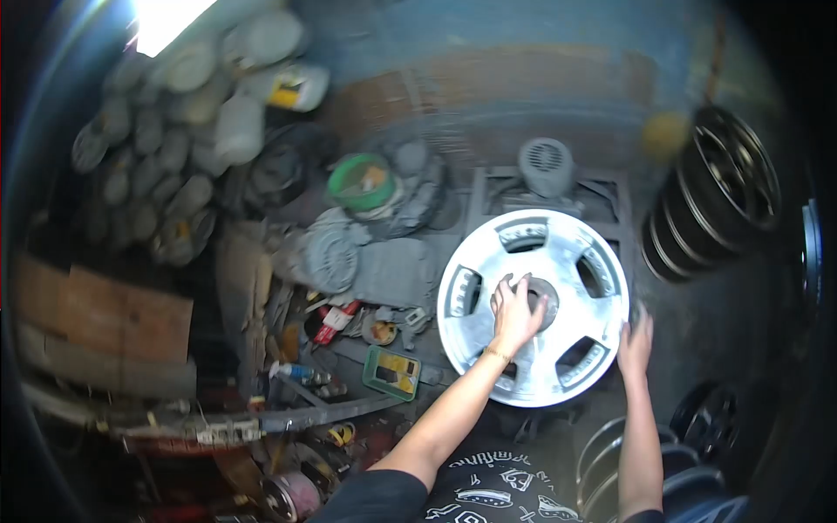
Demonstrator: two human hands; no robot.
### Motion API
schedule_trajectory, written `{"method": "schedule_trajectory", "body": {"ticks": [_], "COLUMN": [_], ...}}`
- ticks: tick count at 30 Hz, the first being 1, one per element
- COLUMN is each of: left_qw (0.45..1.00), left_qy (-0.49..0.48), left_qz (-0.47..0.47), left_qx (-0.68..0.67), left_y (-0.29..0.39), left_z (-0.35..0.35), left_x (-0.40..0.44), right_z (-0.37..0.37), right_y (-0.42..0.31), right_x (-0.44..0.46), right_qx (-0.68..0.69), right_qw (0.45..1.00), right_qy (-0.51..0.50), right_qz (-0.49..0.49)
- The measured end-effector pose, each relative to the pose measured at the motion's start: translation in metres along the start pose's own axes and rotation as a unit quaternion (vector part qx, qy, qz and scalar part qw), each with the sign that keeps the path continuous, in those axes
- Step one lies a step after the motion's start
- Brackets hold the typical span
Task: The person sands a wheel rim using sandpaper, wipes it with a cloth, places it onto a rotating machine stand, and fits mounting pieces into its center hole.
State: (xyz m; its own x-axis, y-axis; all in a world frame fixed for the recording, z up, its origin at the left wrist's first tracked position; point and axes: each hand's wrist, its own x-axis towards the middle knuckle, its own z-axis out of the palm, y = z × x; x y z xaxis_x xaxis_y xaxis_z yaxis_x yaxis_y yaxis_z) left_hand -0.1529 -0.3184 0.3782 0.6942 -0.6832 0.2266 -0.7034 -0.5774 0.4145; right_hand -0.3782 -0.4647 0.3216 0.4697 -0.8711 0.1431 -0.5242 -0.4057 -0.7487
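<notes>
A silver five-spoke wheel rim (534, 370) lies face up over a metal frame, in front of me. My left hand (517, 318) reaches over its face, with spread, bent fingers around the dark centre hub (545, 307); whether the fingertips grip the hub is hard to tell. At the rim's right edge is my right hand (636, 342), fingers stretched upward along the outside, slightly blurred. A thin bracelet shows on the left wrist. The rim hides most of the support under it.
A grey motor (547, 166) stands behind the rim. Stacked dark rims (711, 196) are at the right, more rims (602, 462) at the lower right. Left are a green bowl (360, 181), a green tray (391, 372), tools and many dusty containers (240, 129).
</notes>
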Motion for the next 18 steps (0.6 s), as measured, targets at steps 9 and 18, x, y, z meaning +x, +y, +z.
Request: {"method": "schedule_trajectory", "body": {"ticks": [9, 18], "left_qw": [0.910, 0.953], "left_qy": [0.378, 0.152], "left_qz": [-0.172, -0.254], "left_qx": [-0.009, 0.056], "left_y": [-0.307, -0.596], "left_z": [-0.358, -0.350], "left_x": [0.077, 0.156], "right_z": [-0.013, 0.034], "right_y": [-0.058, -0.169], "right_x": [-0.183, -0.171], "right_qx": [-0.032, -0.103], "right_qw": [0.980, 0.982], "right_qy": [-0.164, -0.104], "right_qz": [0.105, 0.119]}}
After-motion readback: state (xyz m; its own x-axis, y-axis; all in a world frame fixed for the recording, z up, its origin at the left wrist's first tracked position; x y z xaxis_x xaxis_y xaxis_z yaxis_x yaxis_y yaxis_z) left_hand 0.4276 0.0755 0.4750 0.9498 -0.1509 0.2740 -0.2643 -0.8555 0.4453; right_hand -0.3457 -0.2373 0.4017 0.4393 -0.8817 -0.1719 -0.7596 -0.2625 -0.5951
